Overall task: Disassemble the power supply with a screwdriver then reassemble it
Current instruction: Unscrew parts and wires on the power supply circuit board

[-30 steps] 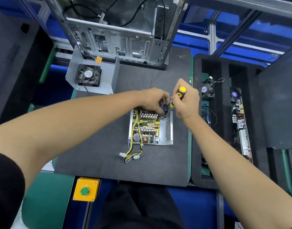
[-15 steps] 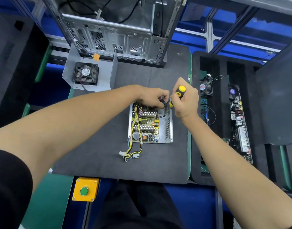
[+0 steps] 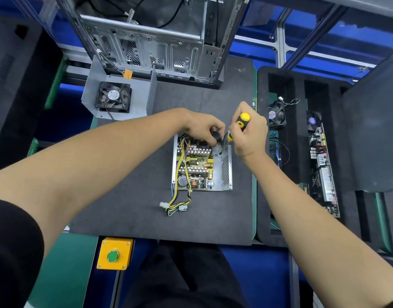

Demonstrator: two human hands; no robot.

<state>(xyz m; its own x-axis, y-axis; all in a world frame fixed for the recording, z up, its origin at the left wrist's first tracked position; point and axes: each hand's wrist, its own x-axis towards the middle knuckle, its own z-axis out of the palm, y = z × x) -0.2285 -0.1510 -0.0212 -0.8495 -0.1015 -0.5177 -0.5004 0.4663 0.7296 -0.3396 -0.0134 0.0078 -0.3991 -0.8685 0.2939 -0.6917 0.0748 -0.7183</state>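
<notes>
Your power supply (image 3: 202,163) lies open-topped near the middle of the dark surface (image 3: 135,207), its circuit board exposed and its yellow-and-black wire bundle (image 3: 177,203) trailing off the near end.

Your right hand (image 3: 250,132) is wrapped round the yellow-and-black screwdriver (image 3: 237,127), with the tip angled down into the far right corner of the power supply, close to the perforated side wall. Your left hand (image 3: 202,127) has its fingers (image 3: 215,135) curled over a small dark part at the far edge of the power supply; what exactly they pinch, you cannot tell from here.

Expect the case to be stiff sheet metal, light enough to skid on the mat if you lean on the driver, so steady it by the side walls. Those cut edges look sharp. The board and its upright components look fragile; keep your fingers and the driver tip off them, and do not lift by the wires.

Right of the power supply, the surface's edge and the black foam tray (image 3: 297,152) are close to your right wrist. To the left and on the near side there is open mat. Beyond it stand the computer case (image 3: 157,47) and the fan cover (image 3: 115,98).
</notes>
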